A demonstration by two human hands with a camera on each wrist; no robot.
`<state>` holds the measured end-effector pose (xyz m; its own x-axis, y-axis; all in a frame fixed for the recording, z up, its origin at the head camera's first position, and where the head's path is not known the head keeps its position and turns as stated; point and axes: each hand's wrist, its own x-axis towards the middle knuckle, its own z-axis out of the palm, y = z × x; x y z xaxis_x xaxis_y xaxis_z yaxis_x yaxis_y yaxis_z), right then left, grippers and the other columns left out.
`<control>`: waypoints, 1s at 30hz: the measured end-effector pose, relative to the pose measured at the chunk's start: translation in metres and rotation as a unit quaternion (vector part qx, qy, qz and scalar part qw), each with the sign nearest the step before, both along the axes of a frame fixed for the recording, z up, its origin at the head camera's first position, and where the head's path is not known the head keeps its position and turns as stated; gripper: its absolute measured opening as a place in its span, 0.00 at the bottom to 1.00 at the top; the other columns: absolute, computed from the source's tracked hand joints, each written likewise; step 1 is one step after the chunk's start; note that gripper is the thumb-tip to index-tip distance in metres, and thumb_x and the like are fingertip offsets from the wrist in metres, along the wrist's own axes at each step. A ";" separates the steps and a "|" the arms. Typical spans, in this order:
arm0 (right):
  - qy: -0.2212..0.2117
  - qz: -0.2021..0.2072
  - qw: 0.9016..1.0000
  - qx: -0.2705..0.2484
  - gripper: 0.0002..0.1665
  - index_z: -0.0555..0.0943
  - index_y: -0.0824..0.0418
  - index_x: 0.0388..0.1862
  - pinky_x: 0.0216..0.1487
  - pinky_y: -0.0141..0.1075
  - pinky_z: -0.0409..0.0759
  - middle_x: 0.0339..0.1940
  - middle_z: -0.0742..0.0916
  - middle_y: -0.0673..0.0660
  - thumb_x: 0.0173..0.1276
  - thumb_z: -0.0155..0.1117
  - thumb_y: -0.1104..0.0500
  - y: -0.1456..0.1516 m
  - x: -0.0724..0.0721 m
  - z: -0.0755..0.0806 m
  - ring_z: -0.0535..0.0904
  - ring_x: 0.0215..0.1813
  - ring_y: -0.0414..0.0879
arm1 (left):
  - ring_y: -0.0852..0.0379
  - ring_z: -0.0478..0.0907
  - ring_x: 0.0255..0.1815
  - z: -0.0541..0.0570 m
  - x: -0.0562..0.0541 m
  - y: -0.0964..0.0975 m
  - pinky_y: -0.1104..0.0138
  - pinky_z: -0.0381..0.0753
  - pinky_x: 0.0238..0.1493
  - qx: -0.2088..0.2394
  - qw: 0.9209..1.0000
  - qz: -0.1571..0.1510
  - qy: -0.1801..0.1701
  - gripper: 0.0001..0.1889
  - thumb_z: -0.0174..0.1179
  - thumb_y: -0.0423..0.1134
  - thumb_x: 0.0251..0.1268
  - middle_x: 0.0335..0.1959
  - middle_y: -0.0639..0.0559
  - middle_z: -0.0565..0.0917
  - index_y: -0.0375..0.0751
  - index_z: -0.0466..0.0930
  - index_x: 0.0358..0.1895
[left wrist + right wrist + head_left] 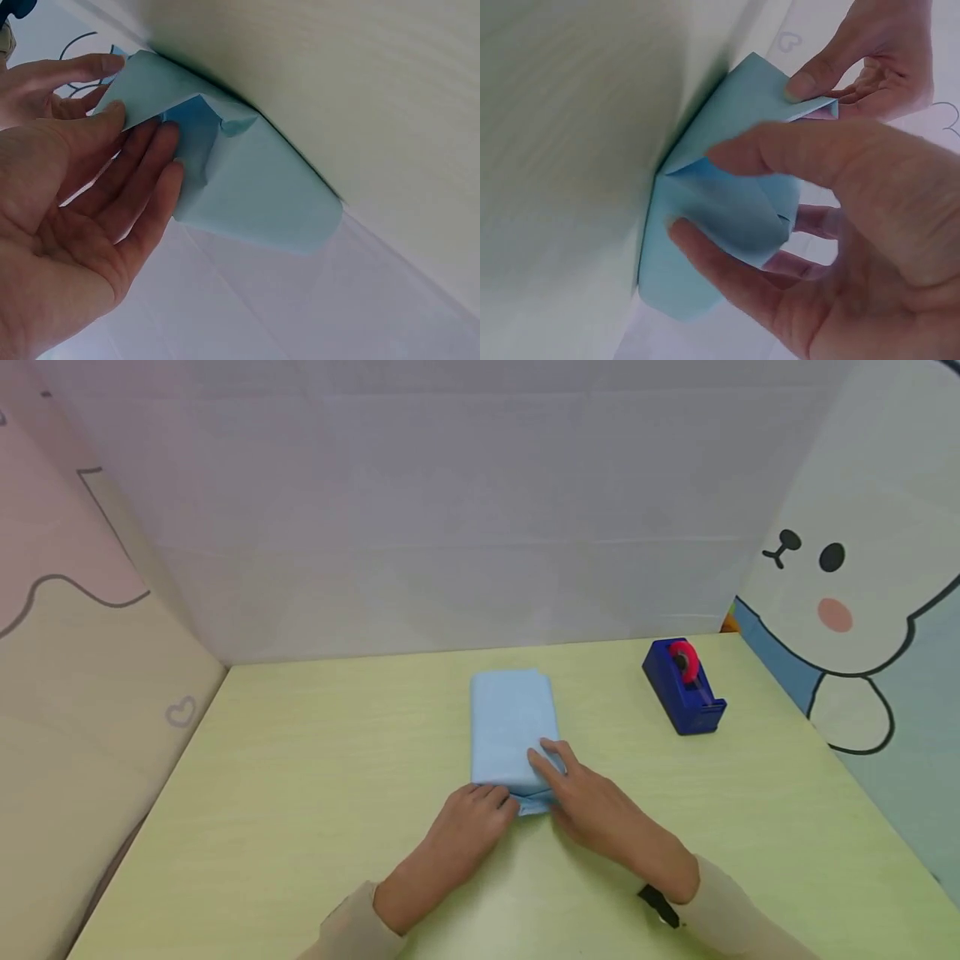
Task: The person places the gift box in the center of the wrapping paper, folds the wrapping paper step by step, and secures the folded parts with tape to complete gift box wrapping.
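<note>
We can pass over the table (315,743) left of the blue packet (513,722); rightward, the tape dispenser (675,697) obstructs us.

No words, brands or numbers can be read. The one clear sign is a heart outline (181,712), drawn in thin grey on the pale left wall (90,760); a heart outline shows in the right wrist view too.

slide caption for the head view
Left hand and right hand at the near end of a blue packet; tape dispenser at right.
</note>
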<state>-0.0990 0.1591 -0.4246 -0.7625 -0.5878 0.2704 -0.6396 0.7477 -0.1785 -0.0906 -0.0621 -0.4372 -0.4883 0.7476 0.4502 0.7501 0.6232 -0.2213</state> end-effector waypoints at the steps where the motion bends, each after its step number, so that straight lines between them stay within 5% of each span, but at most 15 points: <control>1: -0.010 0.000 1.000 0.003 0.45 0.70 0.67 0.72 0.29 0.38 0.81 0.69 0.72 0.70 0.56 0.78 0.68 0.001 0.001 0.001 0.82 0.35 0.52 | 0.58 0.79 0.29 0.001 -0.001 0.000 0.70 0.76 0.29 0.006 1.000 0.000 0.001 0.10 0.76 0.28 0.54 0.28 0.54 0.81 0.43 0.83 0.32; 6: -0.037 0.003 0.999 0.002 0.49 0.67 0.67 0.75 0.32 0.40 0.83 0.72 0.69 0.70 0.57 0.81 0.62 0.001 0.002 0.003 0.83 0.39 0.53 | 0.58 0.77 0.25 0.006 -0.007 0.002 0.71 0.72 0.24 0.045 0.999 0.003 -0.005 0.10 0.76 0.31 0.56 0.25 0.54 0.82 0.43 0.81 0.29; 12: 0.009 -0.002 1.000 -0.009 0.47 0.70 0.68 0.71 0.33 0.40 0.84 0.69 0.71 0.69 0.56 0.83 0.62 -0.003 0.002 -0.001 0.83 0.38 0.53 | 0.59 0.79 0.26 0.010 -0.013 0.003 0.70 0.79 0.28 0.090 0.996 -0.005 -0.013 0.09 0.76 0.40 0.58 0.27 0.53 0.83 0.42 0.84 0.32; 19: 0.053 -0.010 0.998 -0.024 0.43 0.73 0.66 0.68 0.27 0.39 0.81 0.66 0.73 0.68 0.55 0.83 0.63 -0.006 0.002 -0.005 0.82 0.32 0.52 | 0.61 0.77 0.25 0.013 -0.017 0.001 0.73 0.76 0.25 0.140 0.988 -0.014 -0.071 0.10 0.77 0.39 0.56 0.25 0.56 0.80 0.43 0.83 0.34; 30: 0.066 -0.004 0.997 -0.027 0.38 0.73 0.66 0.67 0.25 0.35 0.80 0.64 0.74 0.68 0.62 0.79 0.58 -0.007 -0.001 -0.004 0.81 0.30 0.50 | 0.63 0.77 0.23 0.018 -0.020 0.001 0.77 0.73 0.23 0.202 0.969 -0.013 -0.143 0.08 0.78 0.37 0.57 0.30 0.54 0.80 0.41 0.86 0.33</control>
<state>-0.0995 0.1525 -0.4288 -0.7231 -0.5630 0.4003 -0.6536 0.7451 -0.1328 -0.1103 -0.0612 -0.4187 -0.6198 0.5517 0.5581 0.7612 0.5956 0.2565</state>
